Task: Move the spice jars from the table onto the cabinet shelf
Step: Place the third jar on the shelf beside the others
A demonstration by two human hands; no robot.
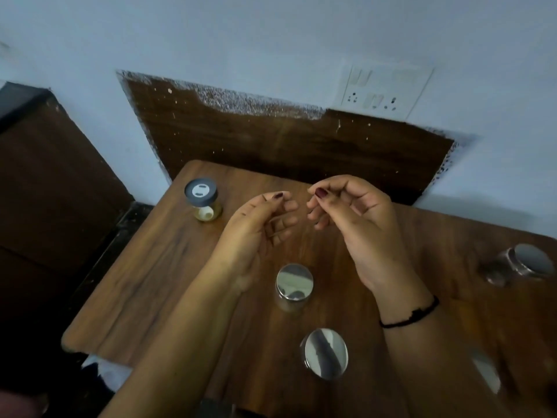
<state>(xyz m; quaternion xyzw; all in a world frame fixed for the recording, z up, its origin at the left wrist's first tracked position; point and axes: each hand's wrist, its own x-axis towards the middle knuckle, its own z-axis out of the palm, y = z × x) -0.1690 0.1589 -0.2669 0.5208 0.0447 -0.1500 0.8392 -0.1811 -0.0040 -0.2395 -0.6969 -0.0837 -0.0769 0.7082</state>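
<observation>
Several spice jars stand on the wooden table [144, 273]. A glass jar with a grey shaker lid [202, 199] is at the far left. Two jars with shiny metal lids sit near me, one in the middle [294, 282] and one closer [326, 353]. Another metal-lidded jar [524, 262] stands at the right edge. My left hand [259, 230] and my right hand [355, 224] hover above the table's middle, palms facing each other, fingers loosely curled and apart. Neither hand holds anything. No cabinet shelf shows clearly.
A dark wooden panel [271, 140] backs the table against the pale wall. A white switch and socket plate [385, 92] is on the wall at upper right. Dark wooden furniture [45, 176] stands to the left of the table.
</observation>
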